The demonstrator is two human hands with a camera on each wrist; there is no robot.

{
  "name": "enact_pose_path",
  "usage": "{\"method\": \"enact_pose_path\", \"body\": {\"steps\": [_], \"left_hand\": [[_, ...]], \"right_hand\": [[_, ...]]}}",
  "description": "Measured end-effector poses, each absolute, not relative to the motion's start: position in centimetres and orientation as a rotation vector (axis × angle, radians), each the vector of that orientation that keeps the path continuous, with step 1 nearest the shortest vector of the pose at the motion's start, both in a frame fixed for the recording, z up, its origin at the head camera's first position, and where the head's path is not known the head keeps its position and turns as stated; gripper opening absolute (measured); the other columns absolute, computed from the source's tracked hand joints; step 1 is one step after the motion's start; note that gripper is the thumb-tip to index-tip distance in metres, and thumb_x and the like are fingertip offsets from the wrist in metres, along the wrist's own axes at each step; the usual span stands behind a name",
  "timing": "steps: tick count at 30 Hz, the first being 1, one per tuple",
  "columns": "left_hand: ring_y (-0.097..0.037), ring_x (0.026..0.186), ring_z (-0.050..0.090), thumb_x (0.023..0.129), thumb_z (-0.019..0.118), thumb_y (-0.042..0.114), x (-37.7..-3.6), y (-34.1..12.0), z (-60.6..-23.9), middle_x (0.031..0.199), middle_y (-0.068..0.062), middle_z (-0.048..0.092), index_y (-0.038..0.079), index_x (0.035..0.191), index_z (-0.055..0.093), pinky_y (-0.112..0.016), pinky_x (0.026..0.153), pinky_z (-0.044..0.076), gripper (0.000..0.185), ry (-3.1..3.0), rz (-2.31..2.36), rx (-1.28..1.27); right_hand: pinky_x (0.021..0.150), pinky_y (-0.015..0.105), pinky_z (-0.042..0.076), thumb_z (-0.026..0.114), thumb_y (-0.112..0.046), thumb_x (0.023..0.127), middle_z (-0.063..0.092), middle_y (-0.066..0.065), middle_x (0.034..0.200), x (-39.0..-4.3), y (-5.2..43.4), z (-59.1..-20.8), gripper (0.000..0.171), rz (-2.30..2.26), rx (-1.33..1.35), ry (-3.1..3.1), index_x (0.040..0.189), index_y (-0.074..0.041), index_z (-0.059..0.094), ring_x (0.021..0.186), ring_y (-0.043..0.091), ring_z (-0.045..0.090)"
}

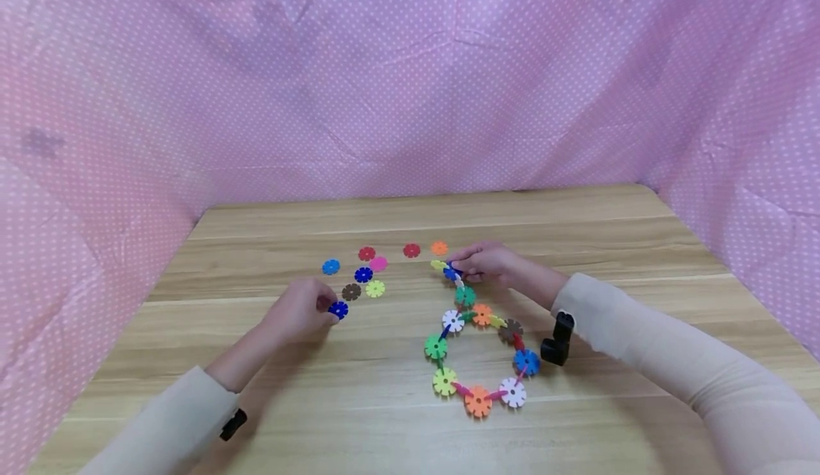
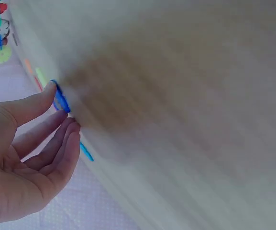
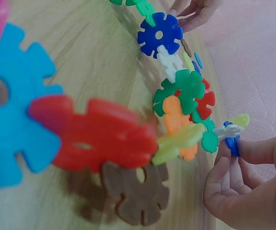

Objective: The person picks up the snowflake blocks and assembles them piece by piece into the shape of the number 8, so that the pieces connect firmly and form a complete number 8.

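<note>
My left hand (image 1: 328, 310) pinches a loose dark blue snowflake disc (image 1: 338, 310) lying on the wooden table (image 1: 359, 418). The left wrist view is blurred, but shows thumb and fingers of that hand (image 2: 61, 109) closing on the disc's edge (image 2: 60, 98). My right hand (image 1: 460, 270) grips the far end of a chain of many-coloured discs (image 1: 477, 350). It pinches the small blue end disc (image 1: 451, 273), which sits beside a yellow one (image 1: 438, 265). In the right wrist view, the right hand (image 3: 233, 155) holds that blue disc (image 3: 231, 142). The chain (image 3: 176, 96) runs off toward the left hand.
Several loose discs lie between the hands and further back: blue (image 1: 330, 267), red (image 1: 366, 253), pink (image 1: 379, 263), dark blue (image 1: 363, 274), brown (image 1: 351, 291), yellow (image 1: 374, 288), red (image 1: 411, 250), orange (image 1: 438, 248). Pink dotted cloth (image 1: 410, 90) walls the table on three sides.
</note>
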State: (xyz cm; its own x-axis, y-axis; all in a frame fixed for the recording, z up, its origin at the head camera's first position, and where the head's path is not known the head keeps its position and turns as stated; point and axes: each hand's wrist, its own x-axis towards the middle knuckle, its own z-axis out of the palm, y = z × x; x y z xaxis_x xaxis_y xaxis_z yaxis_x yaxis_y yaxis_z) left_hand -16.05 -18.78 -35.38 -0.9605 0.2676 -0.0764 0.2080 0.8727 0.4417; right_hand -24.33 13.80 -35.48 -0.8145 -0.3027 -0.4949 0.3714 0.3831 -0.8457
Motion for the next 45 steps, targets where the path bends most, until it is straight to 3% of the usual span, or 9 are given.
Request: {"method": "enact_pose_path", "body": {"steps": [9,14,21,28,37,45], "left_hand": [[-0.015,0.073,0.059,0.074,0.076,-0.002,-16.1,-18.8,-35.3,0.078,-0.007,0.065,0.002,0.083,0.061,-0.025,0.065,0.053,0.017,2.843,0.859,0.249],[-0.011,0.067,0.06,0.077,0.073,0.001,-17.3,-18.3,-34.8,0.074,-0.007,0.068,0.002,0.082,0.065,-0.022,0.06,0.051,0.009,2.813,0.969,0.265],[-0.016,0.071,0.07,0.081,0.073,0.004,-20.2,-14.4,-34.7,0.088,-0.016,0.073,-0.002,0.097,0.069,-0.029,0.068,0.061,0.018,2.539,1.341,0.007],[-0.022,0.085,0.073,0.086,0.07,0.007,-22.7,-10.7,-35.4,0.105,-0.019,0.072,-0.001,0.107,0.069,-0.032,0.08,0.06,0.022,2.356,1.559,-0.169],[-0.011,0.073,0.069,0.085,0.073,0.009,-23.6,-9.0,-35.6,0.099,-0.014,0.074,0.004,0.1,0.072,-0.029,0.077,0.061,0.017,2.386,1.539,-0.143],[-0.012,0.077,0.068,0.085,0.072,0.011,-23.5,-8.9,-35.5,0.101,-0.013,0.073,0.006,0.1,0.073,-0.03,0.079,0.06,0.016,2.395,1.513,-0.133]], "right_hand": [[0.07,0.018,0.052,0.058,-0.011,0.095,0.067,-0.009,0.082,-24.3,13.7,-35.8,0.033,-1.469,0.059,2.054,0.127,0.0,0.06,0.072,0.005,0.055],[0.07,0.019,0.053,0.058,-0.01,0.095,0.069,-0.01,0.081,-24.4,13.7,-36.1,0.033,-1.479,0.036,2.041,0.126,0.001,0.06,0.072,0.004,0.056],[0.07,0.019,0.054,0.058,-0.008,0.095,0.069,-0.011,0.08,-24.4,13.8,-36.4,0.033,-1.501,0.041,2.028,0.126,0.002,0.06,0.073,0.003,0.059],[0.071,0.019,0.055,0.059,-0.009,0.095,0.068,-0.009,0.082,-24.2,13.6,-36.3,0.033,-1.503,0.05,2.028,0.126,0.001,0.061,0.073,0.004,0.059],[0.074,0.02,0.058,0.06,-0.011,0.095,0.072,-0.005,0.091,-24.3,13.3,-36.0,0.03,-1.49,0.043,2.039,0.123,0.0,0.063,0.078,0.003,0.063],[0.076,0.021,0.057,0.059,-0.01,0.095,0.071,-0.008,0.087,-24.3,13.0,-36.1,0.031,-1.483,0.031,2.032,0.124,0.0,0.062,0.078,0.004,0.061]]}}
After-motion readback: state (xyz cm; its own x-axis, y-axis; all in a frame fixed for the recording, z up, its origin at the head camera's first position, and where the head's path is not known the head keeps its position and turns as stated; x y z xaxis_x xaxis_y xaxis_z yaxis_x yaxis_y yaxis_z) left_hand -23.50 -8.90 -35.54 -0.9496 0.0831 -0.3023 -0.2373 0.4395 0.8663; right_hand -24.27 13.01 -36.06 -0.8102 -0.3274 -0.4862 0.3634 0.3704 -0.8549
